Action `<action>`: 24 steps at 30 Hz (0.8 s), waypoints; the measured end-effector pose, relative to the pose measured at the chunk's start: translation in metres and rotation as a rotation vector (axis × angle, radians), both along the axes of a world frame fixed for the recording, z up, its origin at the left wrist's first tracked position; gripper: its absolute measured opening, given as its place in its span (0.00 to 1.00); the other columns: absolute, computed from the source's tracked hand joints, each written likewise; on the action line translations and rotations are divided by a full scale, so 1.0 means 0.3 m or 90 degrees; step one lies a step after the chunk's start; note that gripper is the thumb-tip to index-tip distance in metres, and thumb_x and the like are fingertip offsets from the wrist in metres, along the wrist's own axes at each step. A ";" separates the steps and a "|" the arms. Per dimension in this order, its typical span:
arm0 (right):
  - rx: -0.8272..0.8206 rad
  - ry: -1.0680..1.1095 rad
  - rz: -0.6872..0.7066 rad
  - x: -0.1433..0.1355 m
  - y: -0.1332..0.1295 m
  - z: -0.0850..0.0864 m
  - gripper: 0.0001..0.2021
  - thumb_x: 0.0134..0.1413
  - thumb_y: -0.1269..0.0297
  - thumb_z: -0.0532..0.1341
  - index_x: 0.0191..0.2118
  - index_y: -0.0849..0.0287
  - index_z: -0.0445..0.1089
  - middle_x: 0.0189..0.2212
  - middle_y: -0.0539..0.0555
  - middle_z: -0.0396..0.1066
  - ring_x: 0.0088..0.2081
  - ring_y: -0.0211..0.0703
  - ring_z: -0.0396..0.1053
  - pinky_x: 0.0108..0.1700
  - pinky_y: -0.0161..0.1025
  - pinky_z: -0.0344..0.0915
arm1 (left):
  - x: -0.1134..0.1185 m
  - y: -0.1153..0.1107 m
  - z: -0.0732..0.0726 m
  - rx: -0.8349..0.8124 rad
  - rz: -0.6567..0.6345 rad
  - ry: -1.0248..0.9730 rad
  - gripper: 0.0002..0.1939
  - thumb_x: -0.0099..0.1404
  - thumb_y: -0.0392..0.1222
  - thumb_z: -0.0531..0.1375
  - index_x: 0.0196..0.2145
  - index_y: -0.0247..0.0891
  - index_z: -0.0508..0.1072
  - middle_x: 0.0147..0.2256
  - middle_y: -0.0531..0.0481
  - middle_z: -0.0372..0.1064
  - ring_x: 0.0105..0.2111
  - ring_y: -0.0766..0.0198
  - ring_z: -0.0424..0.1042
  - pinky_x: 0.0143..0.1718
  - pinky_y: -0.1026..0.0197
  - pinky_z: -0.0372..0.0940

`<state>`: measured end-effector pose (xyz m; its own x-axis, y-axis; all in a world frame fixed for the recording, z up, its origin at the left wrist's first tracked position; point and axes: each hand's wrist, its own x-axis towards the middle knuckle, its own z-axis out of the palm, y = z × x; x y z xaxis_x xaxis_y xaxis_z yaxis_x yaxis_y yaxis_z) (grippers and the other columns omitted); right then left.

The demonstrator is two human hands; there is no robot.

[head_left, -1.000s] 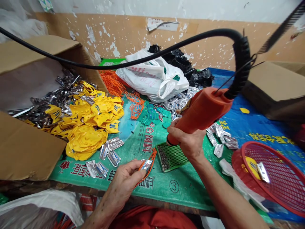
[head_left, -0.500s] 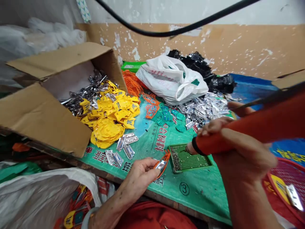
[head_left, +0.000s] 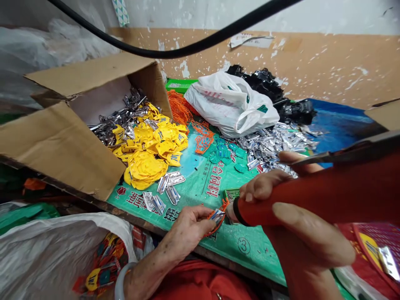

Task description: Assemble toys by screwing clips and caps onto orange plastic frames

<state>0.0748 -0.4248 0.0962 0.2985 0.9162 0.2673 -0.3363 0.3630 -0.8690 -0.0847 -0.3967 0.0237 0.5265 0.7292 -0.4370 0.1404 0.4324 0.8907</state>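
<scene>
Red clothing shows at the bottom edge, close to the left wrist with its pale band. Left of it gapes a white sack, with orange, yellow and teal pieces inside. At the right edge, a red mesh basket carries a yellow piece and a silver strip.

The two hands are apart, each gripping something. The right hand is wrapped around a red driver, held nearly level with its nose toward the left. The left hand pinches a small metal plate and an orange frame between thumb and fingers, over the front part of the bench, which is covered by a printed green sheet. The driver's nose is right beside the plate; whether they touch, I cannot tell.

Just behind, partly hidden by the right hand, sits a green tray. Farther left, loose metal plates lie before a heap of yellow pieces, which spills with dark metal clips from a cardboard box. Teal pieces lie mid-bench, near a pile of silver plates. Beyond them slump a white plastic bag and black parts, before the peeling wall.
</scene>
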 end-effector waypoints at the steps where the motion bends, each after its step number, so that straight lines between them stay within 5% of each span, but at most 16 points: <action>1: -0.001 -0.001 -0.001 -0.002 0.002 -0.002 0.25 0.41 0.64 0.72 0.47 0.45 0.67 0.25 0.47 0.71 0.27 0.42 0.69 0.32 0.43 0.70 | 0.001 0.000 0.001 -0.002 0.000 0.004 0.08 0.54 0.42 0.60 0.27 0.35 0.76 0.21 0.56 0.58 0.24 0.68 0.52 0.25 0.63 0.46; 24: -0.008 -0.135 0.041 0.005 0.006 -0.047 0.25 0.46 0.59 0.68 0.51 0.42 0.63 0.28 0.46 0.70 0.30 0.44 0.69 0.36 0.47 0.69 | 0.009 -0.004 0.013 -0.007 -0.005 0.032 0.11 0.52 0.46 0.60 0.23 0.34 0.73 0.20 0.57 0.53 0.23 0.68 0.48 0.24 0.62 0.43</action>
<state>0.0762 -0.4230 0.0822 0.1779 0.9351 0.3065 -0.1672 0.3357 -0.9270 -0.0818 -0.3979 0.0277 0.5094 0.7201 -0.4711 0.1878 0.4412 0.8775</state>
